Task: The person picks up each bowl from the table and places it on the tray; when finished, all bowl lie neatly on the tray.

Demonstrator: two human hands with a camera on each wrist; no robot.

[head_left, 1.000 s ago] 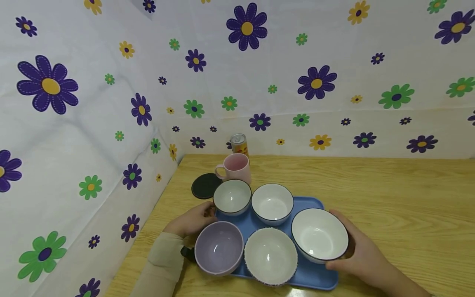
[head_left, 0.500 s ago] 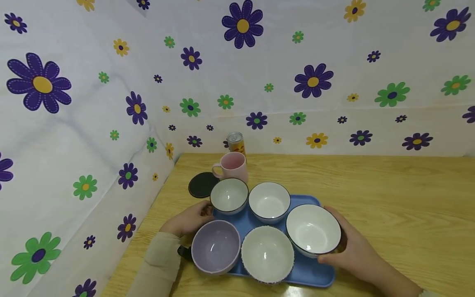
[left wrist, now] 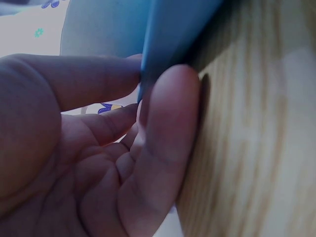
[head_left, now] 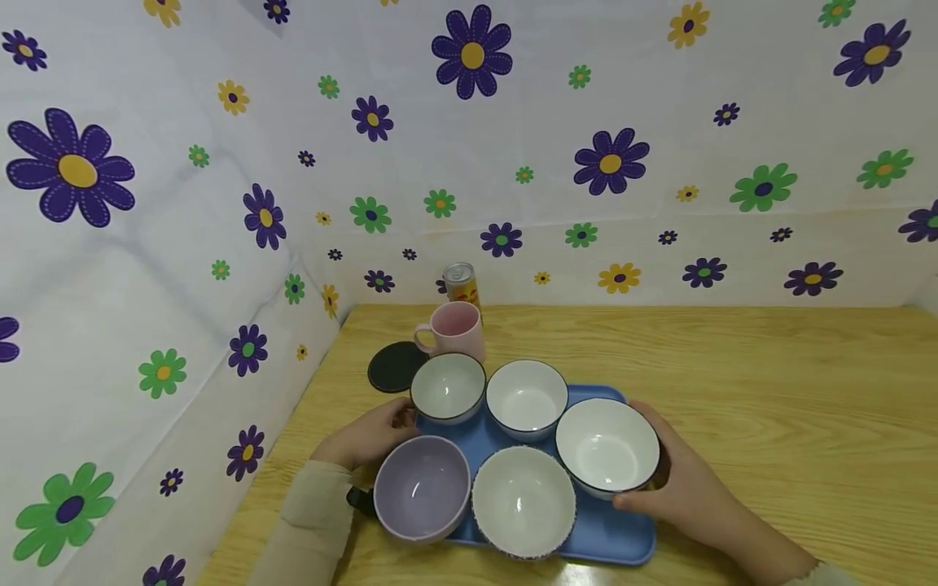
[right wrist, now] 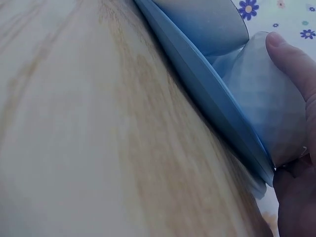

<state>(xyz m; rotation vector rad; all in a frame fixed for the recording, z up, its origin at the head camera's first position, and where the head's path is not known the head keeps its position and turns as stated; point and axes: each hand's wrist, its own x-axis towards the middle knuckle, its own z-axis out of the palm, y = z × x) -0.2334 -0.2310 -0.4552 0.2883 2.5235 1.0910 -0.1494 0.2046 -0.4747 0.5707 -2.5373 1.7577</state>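
Note:
My left hand [head_left: 366,436] pinches the left edge of a blue tray [head_left: 615,535]. In the left wrist view its thumb and fingers [left wrist: 173,108] lie on either side of the tray's rim, just above the wood. Around the right side of a white, dark-rimmed bowl [head_left: 607,446] my right hand [head_left: 681,492] curves, thumb toward me. The bowl's faceted outer wall [right wrist: 266,98] rises over the tray in the right wrist view. Also on the tray are two dark-rimmed white bowls, a back left bowl [head_left: 449,389] and a back middle bowl [head_left: 527,396], plus a speckle-rimmed bowl [head_left: 523,500] and a lilac bowl [head_left: 422,488].
Behind the bowls stand a pink mug [head_left: 456,332] and a drink can [head_left: 460,281]. A black round mat [head_left: 396,366] lies left of the mug. The wooden table [head_left: 791,391] extends right, with flowered cloth [head_left: 542,195] behind. A dark handle [head_left: 361,500] pokes out beside the lilac bowl.
My right hand has shifted the dark-rimmed bowl slightly left and away from me over the tray. My left hand keeps its place at the tray edge; the head view has swung slightly right.

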